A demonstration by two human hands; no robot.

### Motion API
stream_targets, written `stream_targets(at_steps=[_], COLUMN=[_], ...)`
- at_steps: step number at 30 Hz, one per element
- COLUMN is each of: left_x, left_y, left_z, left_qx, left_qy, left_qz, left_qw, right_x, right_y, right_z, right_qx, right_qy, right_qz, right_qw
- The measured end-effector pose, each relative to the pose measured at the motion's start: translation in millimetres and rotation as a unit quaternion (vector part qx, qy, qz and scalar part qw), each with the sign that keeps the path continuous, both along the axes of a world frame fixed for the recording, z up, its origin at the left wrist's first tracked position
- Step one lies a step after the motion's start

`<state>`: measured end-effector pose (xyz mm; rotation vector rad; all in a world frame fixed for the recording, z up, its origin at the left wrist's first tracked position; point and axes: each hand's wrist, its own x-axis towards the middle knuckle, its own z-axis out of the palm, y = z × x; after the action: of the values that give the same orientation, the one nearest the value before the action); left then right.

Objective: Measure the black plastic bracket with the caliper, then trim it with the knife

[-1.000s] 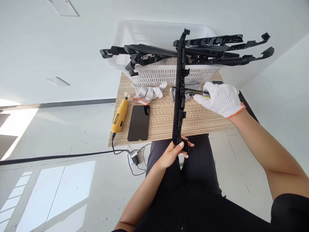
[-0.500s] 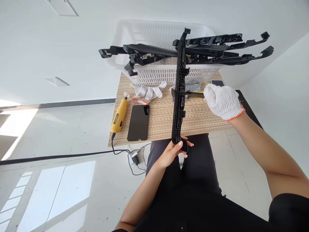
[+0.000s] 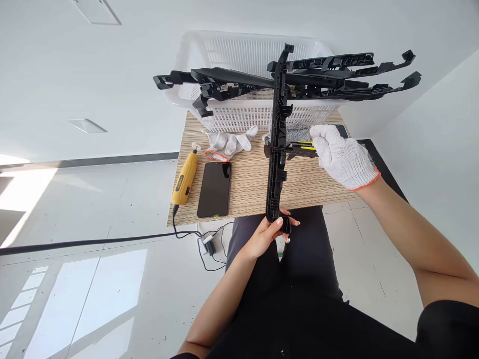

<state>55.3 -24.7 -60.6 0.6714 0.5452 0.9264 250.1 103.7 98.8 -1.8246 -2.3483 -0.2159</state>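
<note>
My bare left hand point(image 3: 270, 234) grips the near end of a long black plastic trim piece point(image 3: 276, 164), ribbed on the side facing me. This piece stretches away over the table, its far end above the basket rim. My right hand point(image 3: 342, 154), in a white knitted glove with an orange cuff, is closed around the end of a slim dark tool point(image 3: 297, 150) with yellow on it. The tool crosses at the trim's middle; its exact kind is unclear, and the trim hides part of it. A grey knitted glove point(image 3: 298, 134) lies behind.
A white plastic basket point(image 3: 239, 115) at the table's back holds several black trim pieces point(image 3: 232, 77). On the wood-grain table point(image 3: 247, 194) lie a white glove point(image 3: 228, 144), a dark tablet or phone point(image 3: 214, 189) and a yellow corded rotary tool point(image 3: 185, 178). Another phone point(image 3: 342, 130) is partly behind my right hand.
My right hand has turned slightly and shifted a little left, and the dark tool has moved slightly nearer to me along the trim. My left hand and the trim are almost unmoved.
</note>
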Motion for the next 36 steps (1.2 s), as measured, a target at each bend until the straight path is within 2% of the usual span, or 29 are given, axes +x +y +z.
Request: stream_targets(at_steps=[7,14,19,23,28,32,36], left_x=[-0.2,0.0,-0.6,-1.2,-1.8,-1.7,-1.1], left_y=[0.2,0.7,0.5,-0.2,-0.6,-1.6,-2.2], left_z=[0.0,0.3,0.6,-0.3,3.1,5.3,2.5], left_qx=[-0.003,-0.002,0.0,0.003,0.032,0.052,0.064], left_qy=[-0.002,-0.002,0.005,0.012,0.038,0.069,0.068], left_qz=[-0.003,-0.004,-0.007,-0.011,-0.019,-0.017,-0.003], left_qw=[1.0,1.0,1.0,1.0,0.999,0.996,0.996], right_x=[-4.2,-4.1,-4.1,-6.8,-8.1,-1.8,2.7], right_y=[-2.7,-3.3,-3.8,-6.9,-12.3,-16.1,-22.4], right_z=[-0.9,1.8,3.2,5.8,3.0,-2.6,-1.6], right_qx=[0.039,0.002,-0.021,-0.016,0.037,0.106,0.098], right_qy=[0.014,0.011,0.008,0.007,0.016,0.034,0.063], right_qz=[-0.037,-0.026,0.008,-0.003,-0.014,0.02,0.053], right_qw=[0.998,1.0,1.0,1.0,0.999,0.994,0.992])
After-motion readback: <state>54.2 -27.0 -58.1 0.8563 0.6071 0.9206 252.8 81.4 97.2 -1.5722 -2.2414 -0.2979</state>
